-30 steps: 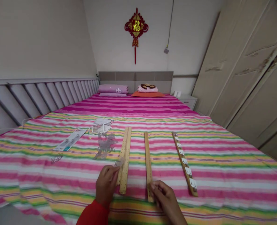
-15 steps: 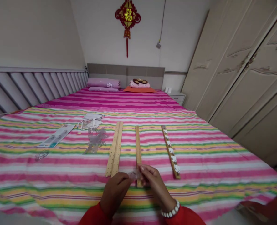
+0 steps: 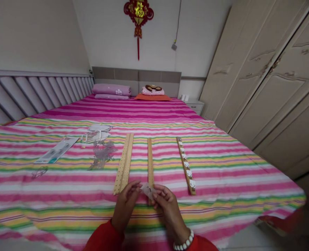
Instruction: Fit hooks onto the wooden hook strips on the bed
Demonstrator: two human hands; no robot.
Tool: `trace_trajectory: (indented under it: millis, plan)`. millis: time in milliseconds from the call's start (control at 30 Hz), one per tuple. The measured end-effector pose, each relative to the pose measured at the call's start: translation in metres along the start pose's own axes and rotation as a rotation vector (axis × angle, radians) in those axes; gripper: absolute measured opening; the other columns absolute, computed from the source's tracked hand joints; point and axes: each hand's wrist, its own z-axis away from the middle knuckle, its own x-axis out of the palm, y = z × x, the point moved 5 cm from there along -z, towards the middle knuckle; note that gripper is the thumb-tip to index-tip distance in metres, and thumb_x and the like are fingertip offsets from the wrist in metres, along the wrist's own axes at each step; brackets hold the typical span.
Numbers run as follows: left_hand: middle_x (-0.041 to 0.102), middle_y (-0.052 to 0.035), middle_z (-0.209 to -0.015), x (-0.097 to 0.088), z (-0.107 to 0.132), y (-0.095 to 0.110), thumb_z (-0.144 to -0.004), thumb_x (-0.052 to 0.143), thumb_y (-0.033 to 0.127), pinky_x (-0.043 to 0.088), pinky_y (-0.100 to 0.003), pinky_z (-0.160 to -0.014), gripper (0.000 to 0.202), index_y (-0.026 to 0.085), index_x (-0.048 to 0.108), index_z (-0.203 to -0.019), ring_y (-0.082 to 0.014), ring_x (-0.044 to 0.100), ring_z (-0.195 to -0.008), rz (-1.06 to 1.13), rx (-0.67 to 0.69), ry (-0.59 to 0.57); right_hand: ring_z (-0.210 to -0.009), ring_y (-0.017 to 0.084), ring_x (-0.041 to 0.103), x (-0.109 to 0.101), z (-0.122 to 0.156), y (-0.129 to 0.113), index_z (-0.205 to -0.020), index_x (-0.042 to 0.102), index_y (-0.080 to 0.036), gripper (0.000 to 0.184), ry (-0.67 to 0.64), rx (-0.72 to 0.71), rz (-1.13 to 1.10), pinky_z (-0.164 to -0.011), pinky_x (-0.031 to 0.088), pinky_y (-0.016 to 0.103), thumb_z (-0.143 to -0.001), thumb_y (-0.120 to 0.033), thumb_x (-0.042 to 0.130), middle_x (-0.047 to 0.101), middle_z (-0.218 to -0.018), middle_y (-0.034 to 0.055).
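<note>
Head view: right hand (image 3: 167, 201) pinching one translucent piece (image 3: 147, 190), details blurred, over the near end of the middle wooden strip (image 3: 150, 160), partly hidden; left hand (image 3: 126, 200) at the piece's left edge, grip unclear. Left, on the bed (image 3: 222, 164): heaped translucent pieces (image 3: 103, 153), outlines indistinct.

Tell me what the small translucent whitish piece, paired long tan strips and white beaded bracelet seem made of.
Translucent whitish piece: probably thin, smooth plastic, judging by its see-through look. Paired tan strips: likely matt wood, from their pale, dull surface. White beaded bracelet: smooth white beads, perhaps plastic or stone, unclear which.
</note>
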Motion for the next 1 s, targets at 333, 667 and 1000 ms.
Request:
trace_trajectory:
  millis: [333, 667, 1000]
  plan:
    - [0.071, -0.0056, -0.073, 0.032, 0.006, -0.014, -0.046, 0.084, 0.041, 0.055, -0.031, -0.066, 0.05, 0.014, 0.066, -0.084, -0.018, 0.066, -0.067, 0.278, -0.26, -0.125, -0.05, 0.013, 0.058, 0.005, 0.005, 0.003, -0.08, 0.067, -0.015, 0.041, 0.055, -0.041, 0.057, -0.047, 0.045, 0.024, -0.057, -0.044, 0.084, 0.068, -0.063, 0.0027]
    - [0.068, -0.0029, -0.066, 0.032, -0.006, -0.011, -0.057, 0.075, 0.048, 0.051, -0.027, -0.059, 0.045, 0.013, 0.073, -0.085, -0.0148, 0.061, -0.062, 0.169, -0.292, -0.087, -0.047, 0.014, 0.059, 0.0, -0.001, -0.004, -0.069, 0.064, -0.014, 0.042, 0.031, -0.005, 0.135, -0.047, 0.045, 0.023, -0.06, -0.053, 0.079, 0.065, -0.053, 0.0028]
    - [0.065, -0.0008, -0.063, 0.041, -0.017, -0.03, -0.057, 0.073, 0.045, 0.049, -0.025, -0.054, 0.035, 0.015, 0.064, -0.072, -0.0143, 0.061, -0.058, 0.101, -0.258, -0.052, -0.037, 0.008, 0.047, -0.015, -0.012, 0.002, -0.058, 0.062, -0.013, 0.033, 0.136, 0.06, 0.205, -0.035, 0.032, 0.018, -0.054, -0.042, 0.079, 0.055, -0.041, -0.0024]
